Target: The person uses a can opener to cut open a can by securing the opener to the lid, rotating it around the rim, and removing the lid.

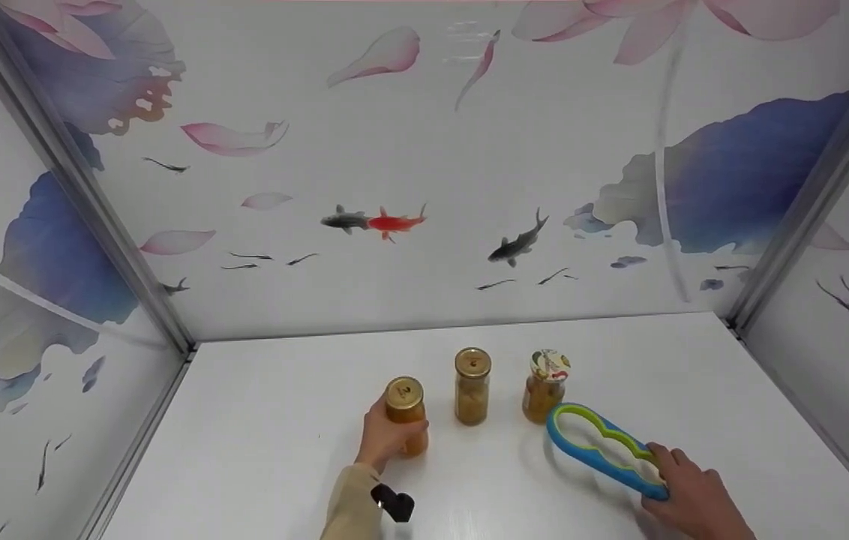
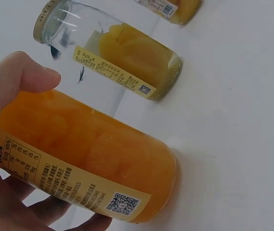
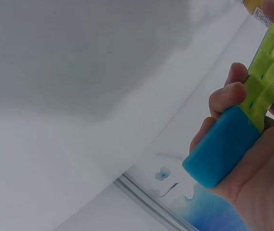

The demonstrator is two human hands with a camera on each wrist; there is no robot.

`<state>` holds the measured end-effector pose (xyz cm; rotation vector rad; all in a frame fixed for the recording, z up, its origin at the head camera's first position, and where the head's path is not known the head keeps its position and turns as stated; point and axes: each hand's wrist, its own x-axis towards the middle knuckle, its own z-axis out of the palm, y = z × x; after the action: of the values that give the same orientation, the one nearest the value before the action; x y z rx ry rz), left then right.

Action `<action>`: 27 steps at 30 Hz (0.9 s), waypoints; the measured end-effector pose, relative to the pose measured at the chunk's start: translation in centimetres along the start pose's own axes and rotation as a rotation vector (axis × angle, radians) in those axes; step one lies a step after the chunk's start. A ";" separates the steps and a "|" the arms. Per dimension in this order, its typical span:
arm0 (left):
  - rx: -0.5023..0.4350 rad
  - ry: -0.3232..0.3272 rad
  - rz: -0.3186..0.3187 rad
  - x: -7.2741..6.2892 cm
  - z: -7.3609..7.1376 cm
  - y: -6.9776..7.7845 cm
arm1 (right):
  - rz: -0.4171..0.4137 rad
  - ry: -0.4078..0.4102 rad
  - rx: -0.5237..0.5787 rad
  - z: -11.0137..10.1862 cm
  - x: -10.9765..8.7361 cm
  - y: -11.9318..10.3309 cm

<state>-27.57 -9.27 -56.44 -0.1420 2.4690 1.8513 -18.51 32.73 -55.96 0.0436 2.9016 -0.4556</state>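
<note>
My left hand [image 1: 383,435] grips a glass jar [image 1: 414,442] of orange fruit with a gold lid, thumb on one side and fingers round the other. The left wrist view shows the label of this jar [image 2: 93,154], with print and a QR code. In my right hand [image 1: 698,491] is a blue and lime-green jar opener [image 1: 597,457], held by one end. Its looped far end overlaps the foot of the jar with the patterned lid [image 1: 543,394]. The right wrist view shows fingers [image 3: 228,98] curled round the opener's blue end [image 3: 223,149].
A gold-lidded jar [image 1: 472,397] of yellow fruit stands upright between the other two jars. All are on a white table [image 1: 259,435]. Panels printed with fish and petals enclose the table at the back [image 1: 409,292] and both sides, with metal rails at the corners.
</note>
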 end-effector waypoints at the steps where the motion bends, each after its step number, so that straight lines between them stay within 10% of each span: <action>1: 0.000 0.002 -0.004 -0.1 0.1 0.1 | -0.014 0.007 -0.004 -0.1 0.0 -0.2; 27: -0.016 -0.081 0.070 -2.0 2.8 1.0 | -0.186 0.175 0.017 -2.2 0.4 -6.1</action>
<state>-25.76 -6.25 -56.09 0.0187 2.4353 1.8648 -19.70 27.59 -52.16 -0.1946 3.0885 -0.5330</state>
